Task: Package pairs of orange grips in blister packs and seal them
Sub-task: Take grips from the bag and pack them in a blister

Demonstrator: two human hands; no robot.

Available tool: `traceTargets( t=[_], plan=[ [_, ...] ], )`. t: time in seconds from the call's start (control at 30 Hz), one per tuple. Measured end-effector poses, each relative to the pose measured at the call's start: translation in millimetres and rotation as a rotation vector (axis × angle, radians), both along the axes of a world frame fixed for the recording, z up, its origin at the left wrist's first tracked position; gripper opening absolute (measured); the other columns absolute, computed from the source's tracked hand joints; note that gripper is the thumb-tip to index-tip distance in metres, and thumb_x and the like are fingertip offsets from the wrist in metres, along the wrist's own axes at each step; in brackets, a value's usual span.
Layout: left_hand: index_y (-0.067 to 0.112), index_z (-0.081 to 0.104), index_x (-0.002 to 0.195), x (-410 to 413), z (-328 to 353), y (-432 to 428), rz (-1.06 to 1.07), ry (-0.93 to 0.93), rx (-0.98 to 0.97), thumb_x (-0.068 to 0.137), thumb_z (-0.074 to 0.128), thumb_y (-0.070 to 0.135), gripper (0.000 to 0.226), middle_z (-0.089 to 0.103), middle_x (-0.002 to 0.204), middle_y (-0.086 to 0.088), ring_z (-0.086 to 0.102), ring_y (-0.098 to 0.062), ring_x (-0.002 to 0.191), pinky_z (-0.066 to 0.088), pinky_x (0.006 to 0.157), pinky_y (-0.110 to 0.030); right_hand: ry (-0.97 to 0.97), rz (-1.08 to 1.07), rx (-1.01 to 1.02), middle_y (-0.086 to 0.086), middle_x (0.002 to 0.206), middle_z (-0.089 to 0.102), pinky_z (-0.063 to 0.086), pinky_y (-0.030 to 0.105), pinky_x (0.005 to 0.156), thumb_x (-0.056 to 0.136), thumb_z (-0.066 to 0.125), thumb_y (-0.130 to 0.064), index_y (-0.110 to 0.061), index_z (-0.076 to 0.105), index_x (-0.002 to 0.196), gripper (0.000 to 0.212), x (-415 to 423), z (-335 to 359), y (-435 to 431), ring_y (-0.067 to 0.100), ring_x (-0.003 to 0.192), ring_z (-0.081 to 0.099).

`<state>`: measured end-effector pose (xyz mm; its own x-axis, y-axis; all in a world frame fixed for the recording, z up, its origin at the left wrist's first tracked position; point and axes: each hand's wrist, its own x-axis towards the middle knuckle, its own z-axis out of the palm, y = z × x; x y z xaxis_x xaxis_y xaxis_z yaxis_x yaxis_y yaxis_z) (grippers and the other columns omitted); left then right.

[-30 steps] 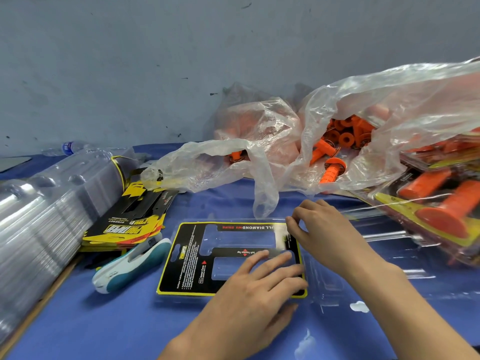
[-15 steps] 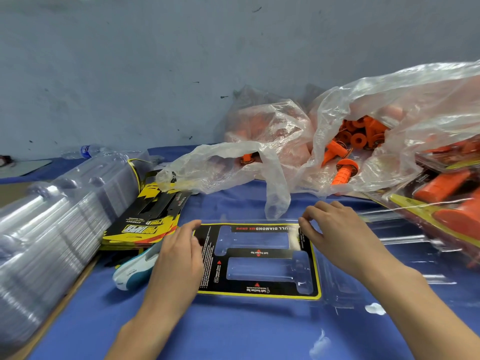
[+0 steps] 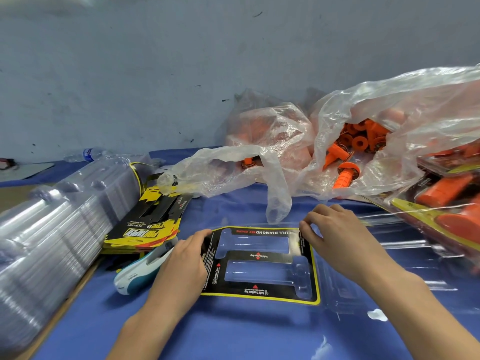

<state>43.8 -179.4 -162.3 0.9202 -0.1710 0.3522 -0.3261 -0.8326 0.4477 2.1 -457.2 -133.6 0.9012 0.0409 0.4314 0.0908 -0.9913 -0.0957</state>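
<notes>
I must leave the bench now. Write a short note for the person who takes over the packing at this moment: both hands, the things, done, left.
Left hand: holds the left edge of the blister pack.
Right hand: pinches its far right corner.
The pack lies flat on the blue table, card in, both cavities empty.
Loose orange grips are in the clear bag behind; filled packs lie at the right; the stapler is beside the left hand.
Done: card laid in. Left: put in two grips, close, seal.
</notes>
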Motion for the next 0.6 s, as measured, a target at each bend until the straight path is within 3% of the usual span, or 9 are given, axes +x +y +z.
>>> traceTargets(
  t=[0.17, 0.3, 0.43, 0.6],
  plan=[
    [0.028, 0.035, 0.147, 1, -1, -1, -0.004, -0.055, 0.105, 0.087, 0.041, -0.003, 0.068, 0.058, 0.116, 0.006, 0.047, -0.02, 0.115, 0.04, 0.093, -0.033, 0.01, -0.004, -0.008, -0.012, 0.105, 0.057, 0.024, 0.022, 0.08, 0.102, 0.031, -0.04, -0.029, 0.065, 0.108, 0.036, -1, 0, 0, 0.011, 0.086, 0.036],
    [0.021, 0.038, 0.148, 0, 1, 2, 0.032, -0.127, 0.219, 0.084, 0.047, -0.003, 0.07, 0.063, 0.117, 0.002, 0.048, -0.023, 0.111, 0.038, 0.095, -0.035, 0.023, -0.001, -0.007, -0.013, 0.106, 0.057, 0.024, 0.022, 0.08, 0.102, 0.031, -0.041, -0.03, 0.064, 0.109, 0.036, -1, 0, 0, 0.012, 0.087, 0.038],
    [0.012, 0.05, 0.14, 1, 10, 11, 0.012, -0.164, 0.143, 0.081, 0.049, -0.009, 0.063, 0.064, 0.122, -0.005, 0.054, -0.03, 0.109, 0.043, 0.096, -0.043, 0.03, -0.009, -0.009, -0.012, 0.106, 0.058, 0.027, 0.024, 0.081, 0.102, 0.032, -0.041, -0.03, 0.063, 0.11, 0.035, -1, 0, -1, 0.012, 0.086, 0.036],
    [0.005, 0.06, 0.126, 2, 20, 35, 0.138, -0.242, 0.004, 0.086, 0.042, -0.008, 0.046, 0.067, 0.112, -0.012, 0.055, -0.039, 0.098, 0.044, 0.086, -0.051, 0.034, -0.013, -0.004, -0.01, 0.103, 0.059, 0.031, 0.027, 0.082, 0.102, 0.032, -0.041, -0.028, 0.062, 0.11, 0.034, -2, 2, 0, 0.014, 0.086, 0.04]
  ],
)
